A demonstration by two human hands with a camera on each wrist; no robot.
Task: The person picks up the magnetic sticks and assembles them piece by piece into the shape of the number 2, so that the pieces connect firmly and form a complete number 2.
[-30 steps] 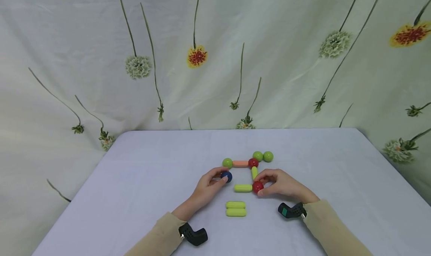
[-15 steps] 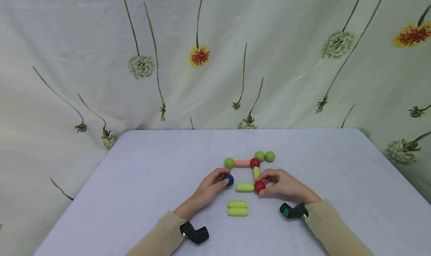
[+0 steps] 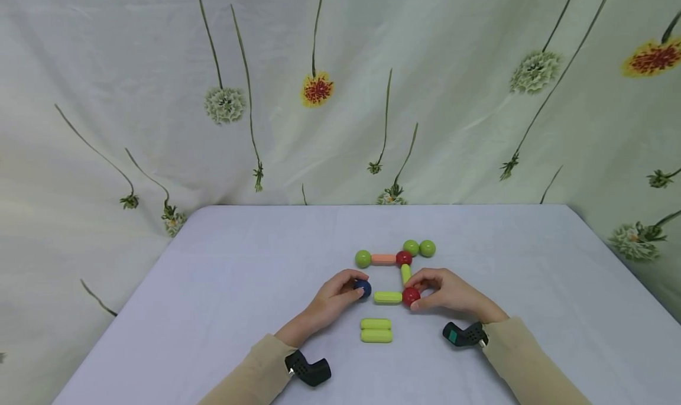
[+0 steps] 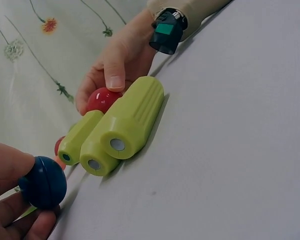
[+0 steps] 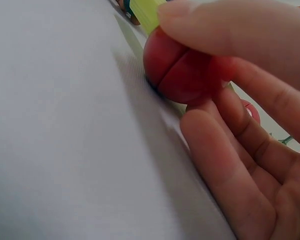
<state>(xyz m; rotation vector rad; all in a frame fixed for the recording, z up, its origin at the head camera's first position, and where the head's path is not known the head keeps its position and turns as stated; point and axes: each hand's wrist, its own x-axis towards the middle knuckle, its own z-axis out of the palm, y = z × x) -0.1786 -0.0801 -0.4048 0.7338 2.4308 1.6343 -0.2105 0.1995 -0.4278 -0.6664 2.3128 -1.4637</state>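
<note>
My left hand holds a dark blue ball between thumb and fingers, close to the free end of a yellow-green rod. A gap shows between ball and rod. With thumb and fingertips my right hand grips a red ball at the rod's other end. From that red ball another yellow-green rod runs back to a second red ball. An orange rod links this one to a green ball on its left.
Two loose yellow-green rods lie side by side in front of the joined pieces, with round metal discs in their ends. Two green balls sit behind the far red ball. The white table ends at a flower-print cloth.
My left hand has drawn the blue ball toward me, away from the green ball and level with the near rod's end. The right hand keeps its grip on the red ball.
</note>
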